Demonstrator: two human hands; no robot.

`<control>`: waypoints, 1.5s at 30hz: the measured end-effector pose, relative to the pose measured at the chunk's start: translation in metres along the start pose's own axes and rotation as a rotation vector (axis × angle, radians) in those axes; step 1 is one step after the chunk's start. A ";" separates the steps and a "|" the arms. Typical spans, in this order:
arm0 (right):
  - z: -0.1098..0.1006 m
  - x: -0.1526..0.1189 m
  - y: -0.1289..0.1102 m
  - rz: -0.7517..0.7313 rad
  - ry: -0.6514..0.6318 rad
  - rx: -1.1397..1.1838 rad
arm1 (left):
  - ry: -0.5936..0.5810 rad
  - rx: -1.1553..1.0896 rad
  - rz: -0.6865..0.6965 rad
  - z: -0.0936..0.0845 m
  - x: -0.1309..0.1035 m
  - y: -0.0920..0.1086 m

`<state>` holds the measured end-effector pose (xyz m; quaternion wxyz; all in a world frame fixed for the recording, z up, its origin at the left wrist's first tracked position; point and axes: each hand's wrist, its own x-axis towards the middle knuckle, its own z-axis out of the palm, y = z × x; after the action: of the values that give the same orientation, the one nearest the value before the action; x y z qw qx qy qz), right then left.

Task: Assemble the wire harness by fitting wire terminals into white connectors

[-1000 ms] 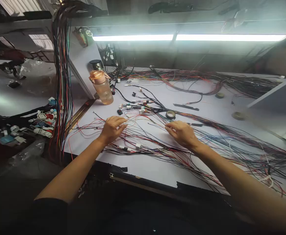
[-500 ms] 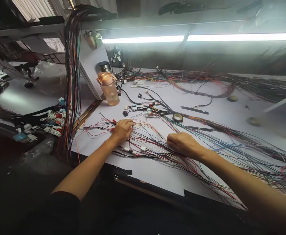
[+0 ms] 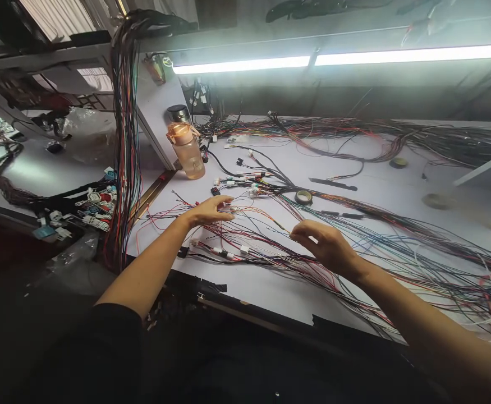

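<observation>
Over loose thin wires on the white table, my left hand (image 3: 212, 211) has its thumb and fingers spread, with the end of an orange-yellow wire strand near its fingertips. My right hand (image 3: 323, 242) pinches the other part of that orange-yellow wire strand (image 3: 266, 214) between thumb and fingers. Below the hands runs a dark red and black wire bundle (image 3: 270, 261) with a white connector (image 3: 244, 249). Behind them a thick harness (image 3: 289, 185) ends in several small connectors, beside a tape roll (image 3: 303, 197).
An orange-tinted bottle (image 3: 188, 148) stands at the back left. A hanging wire bundle (image 3: 124, 140) drops past the table's left edge. A black flat tool (image 3: 333, 184) and another tape roll (image 3: 398, 163) lie farther back. More wires cover the right side.
My left hand has opened and lifted slightly to the left. My right hand has turned and risen a little, and the orange-yellow strand now shows at its fingertips.
</observation>
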<state>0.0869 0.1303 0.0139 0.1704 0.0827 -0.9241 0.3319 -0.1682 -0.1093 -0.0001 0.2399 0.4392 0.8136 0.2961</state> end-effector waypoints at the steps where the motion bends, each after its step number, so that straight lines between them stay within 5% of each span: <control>1: 0.000 0.001 -0.003 -0.005 0.023 0.025 | -0.007 0.056 -0.001 0.001 0.003 0.006; 5: -0.003 0.004 -0.015 -0.012 0.048 0.048 | -0.045 0.298 0.095 0.011 0.018 0.022; 8: -0.010 -0.003 -0.016 0.023 -0.003 -0.013 | -0.056 0.380 0.114 0.008 0.025 0.016; 17: -0.026 -0.047 0.024 0.315 -0.234 -0.357 | -0.170 0.267 0.037 -0.043 0.016 -0.012; 24: -0.028 -0.052 0.036 0.408 -0.275 -0.393 | -0.093 0.215 0.008 -0.034 0.015 -0.013; 33: -0.017 -0.063 0.029 0.271 -0.233 -0.479 | 0.094 0.491 0.111 0.013 0.029 0.018; 37: -0.016 -0.076 0.025 0.212 -0.211 -0.478 | 0.114 0.280 0.048 0.007 0.032 0.014; 45: -0.010 -0.099 0.044 0.072 0.022 -0.283 | 0.034 -0.057 -0.315 -0.025 0.021 0.015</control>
<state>0.1697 0.1745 -0.0418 0.1786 0.0210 -0.9621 0.2048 -0.1862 -0.0918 0.0258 0.2817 0.2943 0.8676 0.2852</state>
